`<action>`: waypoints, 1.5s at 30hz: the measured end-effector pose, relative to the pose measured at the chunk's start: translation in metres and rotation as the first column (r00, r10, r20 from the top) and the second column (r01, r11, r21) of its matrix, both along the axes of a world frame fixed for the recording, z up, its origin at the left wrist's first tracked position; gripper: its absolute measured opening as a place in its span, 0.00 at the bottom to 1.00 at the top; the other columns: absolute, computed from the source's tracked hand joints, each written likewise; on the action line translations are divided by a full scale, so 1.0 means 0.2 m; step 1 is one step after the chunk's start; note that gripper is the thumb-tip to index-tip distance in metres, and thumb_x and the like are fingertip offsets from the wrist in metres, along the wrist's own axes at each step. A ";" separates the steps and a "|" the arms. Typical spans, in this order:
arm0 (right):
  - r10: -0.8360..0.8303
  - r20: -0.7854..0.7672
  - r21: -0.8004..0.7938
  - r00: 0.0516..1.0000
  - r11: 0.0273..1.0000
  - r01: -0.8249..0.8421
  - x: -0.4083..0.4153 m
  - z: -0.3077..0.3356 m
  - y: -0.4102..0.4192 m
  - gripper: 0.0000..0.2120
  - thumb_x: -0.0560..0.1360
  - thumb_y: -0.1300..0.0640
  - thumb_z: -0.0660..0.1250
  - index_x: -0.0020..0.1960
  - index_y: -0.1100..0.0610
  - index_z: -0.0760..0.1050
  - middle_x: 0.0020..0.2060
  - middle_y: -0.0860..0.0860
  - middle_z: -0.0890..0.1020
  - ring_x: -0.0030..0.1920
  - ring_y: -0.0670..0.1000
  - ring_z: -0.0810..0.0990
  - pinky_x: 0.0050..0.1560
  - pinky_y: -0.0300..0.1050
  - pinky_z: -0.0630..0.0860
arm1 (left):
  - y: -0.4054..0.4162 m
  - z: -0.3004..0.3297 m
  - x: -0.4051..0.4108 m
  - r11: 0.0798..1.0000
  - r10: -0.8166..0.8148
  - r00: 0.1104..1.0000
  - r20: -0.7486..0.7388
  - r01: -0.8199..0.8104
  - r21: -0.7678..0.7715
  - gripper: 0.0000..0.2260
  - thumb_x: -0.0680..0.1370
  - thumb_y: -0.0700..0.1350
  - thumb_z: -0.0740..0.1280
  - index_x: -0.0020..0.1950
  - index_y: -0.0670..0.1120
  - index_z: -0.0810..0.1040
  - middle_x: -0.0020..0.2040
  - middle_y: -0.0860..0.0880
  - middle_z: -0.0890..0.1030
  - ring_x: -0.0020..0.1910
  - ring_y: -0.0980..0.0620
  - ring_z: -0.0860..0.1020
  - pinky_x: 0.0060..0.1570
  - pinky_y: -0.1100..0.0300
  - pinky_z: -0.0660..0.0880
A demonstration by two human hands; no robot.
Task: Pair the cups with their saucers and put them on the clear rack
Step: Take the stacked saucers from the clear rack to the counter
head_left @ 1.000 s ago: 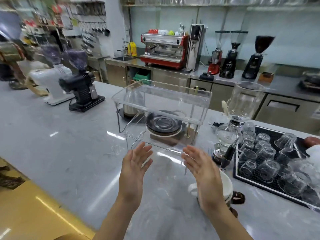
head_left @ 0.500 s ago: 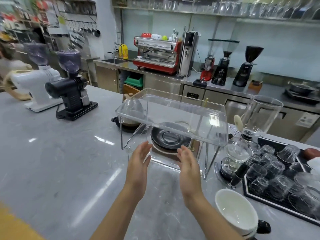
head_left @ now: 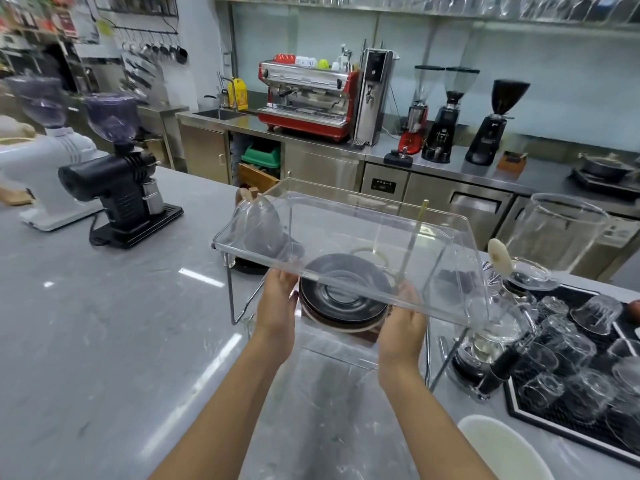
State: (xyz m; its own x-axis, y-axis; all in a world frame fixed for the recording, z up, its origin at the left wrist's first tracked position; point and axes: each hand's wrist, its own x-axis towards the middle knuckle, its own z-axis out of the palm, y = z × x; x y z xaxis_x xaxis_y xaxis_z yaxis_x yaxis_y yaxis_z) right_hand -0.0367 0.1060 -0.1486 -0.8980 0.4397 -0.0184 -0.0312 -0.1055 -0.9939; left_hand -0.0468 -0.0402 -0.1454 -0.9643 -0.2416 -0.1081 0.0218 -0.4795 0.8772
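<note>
The clear rack stands on the grey counter, a see-through two-level shelf on thin metal legs. On its lower level sits a stack of saucers: black on top, white and brown beneath. Both my hands reach in under the top shelf. My left hand presses the stack's left edge and my right hand its right edge, fingers curled around it. A white cup sits at the bottom right, partly cut off by the frame.
A siphon brewer stands just right of the rack, next to a black tray of upturned glasses. A glass pot sits behind the rack. A black grinder and a white grinder stand at far left.
My hands have moved forward from in front of the rack into its lower level and closed on the sides of the saucer stack. The view has come nearer to the rack.
</note>
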 end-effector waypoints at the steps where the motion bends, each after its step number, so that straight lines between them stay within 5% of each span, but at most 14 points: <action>1: -0.007 0.011 -0.015 1.000 1.000 0.007 -0.02 -0.01 0.00 0.19 0.84 0.48 0.53 0.72 0.49 0.71 0.68 0.42 0.73 0.67 0.44 0.69 0.67 0.44 0.65 | 0.00 0.00 -0.02 1.000 0.011 1.000 0.006 -0.011 0.008 0.19 0.86 0.51 0.51 0.67 0.48 0.77 0.61 0.52 0.83 0.65 0.53 0.77 0.64 0.58 0.70; 3: -0.007 0.042 -0.045 0.999 0.999 0.009 -0.07 -0.02 0.00 0.18 0.84 0.48 0.53 0.71 0.50 0.71 0.67 0.42 0.73 0.66 0.44 0.70 0.68 0.44 0.65 | -0.01 0.00 -0.07 1.000 0.004 1.000 0.023 -0.005 0.022 0.20 0.86 0.52 0.52 0.73 0.45 0.71 0.60 0.50 0.81 0.60 0.52 0.78 0.56 0.60 0.72; 7: 0.016 0.130 -0.082 0.991 0.997 -0.005 -0.14 -0.05 -0.01 0.22 0.83 0.44 0.54 0.66 0.57 0.73 0.64 0.52 0.78 0.65 0.54 0.75 0.71 0.60 0.68 | -0.04 0.00 -0.13 0.997 -0.022 0.999 0.039 0.020 0.073 0.24 0.86 0.54 0.52 0.81 0.47 0.58 0.69 0.45 0.77 0.60 0.52 0.79 0.53 0.58 0.74; 11: 0.029 0.181 -0.181 0.983 0.983 0.004 -0.18 -0.05 -0.02 0.24 0.80 0.42 0.56 0.67 0.56 0.75 0.65 0.54 0.78 0.66 0.56 0.75 0.71 0.62 0.68 | -0.03 0.01 -0.16 0.996 -0.020 0.999 0.027 0.018 0.090 0.26 0.78 0.53 0.63 0.75 0.46 0.68 0.58 0.42 0.84 0.49 0.49 0.84 0.45 0.57 0.82; 16: 0.080 0.179 -0.280 0.981 0.960 -0.027 -0.17 -0.04 -0.03 0.21 0.76 0.39 0.59 0.59 0.48 0.81 0.58 0.50 0.84 0.61 0.54 0.80 0.68 0.63 0.71 | -0.04 0.01 -0.18 0.994 -0.073 0.997 0.020 0.071 0.080 0.29 0.81 0.34 0.65 0.80 0.38 0.58 0.70 0.30 0.74 0.60 0.36 0.80 0.63 0.40 0.77; 21: 0.076 0.161 -0.298 0.984 0.954 -0.025 -0.16 -0.03 -0.03 0.16 0.76 0.39 0.60 0.49 0.44 0.84 0.54 0.49 0.86 0.58 0.53 0.81 0.67 0.63 0.72 | -0.04 0.02 -0.16 0.993 -0.090 0.995 0.030 0.087 0.076 0.38 0.76 0.46 0.68 0.81 0.39 0.54 0.70 0.31 0.75 0.67 0.33 0.76 0.67 0.40 0.74; 27: 0.087 0.165 -0.286 0.983 0.957 -0.036 -0.11 0.00 -0.04 0.23 0.70 0.34 0.58 0.56 0.42 0.82 0.58 0.47 0.84 0.62 0.52 0.79 0.68 0.62 0.70 | -0.05 -0.01 -0.12 0.996 -0.090 0.995 0.037 0.089 0.019 0.23 0.87 0.52 0.51 0.77 0.40 0.67 0.62 0.35 0.83 0.59 0.40 0.83 0.68 0.41 0.73; 30: 0.085 0.125 -0.289 0.989 0.956 -0.046 -0.08 0.01 -0.05 0.18 0.71 0.35 0.59 0.52 0.40 0.82 0.57 0.45 0.84 0.61 0.51 0.80 0.68 0.62 0.71 | -0.06 -0.03 -0.11 0.991 -0.130 0.991 -0.001 0.130 0.001 0.28 0.88 0.52 0.46 0.56 0.51 0.88 0.50 0.45 0.89 0.52 0.49 0.86 0.62 0.47 0.75; 33: 0.081 0.087 -0.266 0.993 0.962 -0.055 -0.06 0.02 -0.04 0.17 0.76 0.39 0.60 0.57 0.44 0.81 0.59 0.47 0.83 0.63 0.52 0.79 0.70 0.62 0.69 | -0.07 -0.02 -0.08 0.989 -0.143 0.988 -0.054 0.144 0.016 0.31 0.89 0.46 0.47 0.45 0.61 0.88 0.47 0.49 0.89 0.50 0.53 0.87 0.59 0.49 0.75; 36: 0.119 0.056 -0.250 0.991 0.963 -0.102 -0.03 0.03 -0.04 0.18 0.80 0.41 0.59 0.63 0.47 0.79 0.63 0.50 0.81 0.67 0.53 0.77 0.71 0.63 0.68 | -0.07 0.02 -0.03 0.995 -0.098 0.993 -0.072 0.099 0.005 0.15 0.86 0.46 0.55 0.65 0.54 0.80 0.52 0.46 0.88 0.51 0.51 0.87 0.54 0.52 0.80; 38: 0.131 0.044 -0.241 0.990 0.964 -0.116 0.00 0.04 -0.04 0.19 0.80 0.42 0.58 0.66 0.47 0.78 0.65 0.50 0.80 0.68 0.53 0.75 0.72 0.62 0.68 | -0.07 0.07 0.03 0.998 -0.069 0.996 -0.060 0.070 0.005 0.18 0.84 0.44 0.60 0.75 0.48 0.66 0.61 0.40 0.84 0.56 0.47 0.85 0.54 0.51 0.82; 45: 0.208 -0.069 -0.180 0.976 0.959 -0.217 0.20 0.05 -0.04 0.17 0.83 0.53 0.57 0.68 0.51 0.77 0.65 0.45 0.80 0.68 0.47 0.75 0.71 0.47 0.69 | -0.10 0.12 0.26 0.993 -0.109 0.994 -0.019 0.110 0.033 0.26 0.86 0.56 0.49 0.69 0.41 0.77 0.66 0.40 0.82 0.67 0.42 0.78 0.71 0.44 0.70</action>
State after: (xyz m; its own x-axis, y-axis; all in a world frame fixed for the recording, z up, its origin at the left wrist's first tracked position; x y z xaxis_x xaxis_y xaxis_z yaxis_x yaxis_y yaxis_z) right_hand 0.0023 0.0979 -0.1389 -0.9722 0.2314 -0.0351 -0.0364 -0.2977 -0.9540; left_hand 0.0045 -0.0593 -0.1216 -0.9865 -0.1307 -0.0982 -0.0181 -0.5097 0.8602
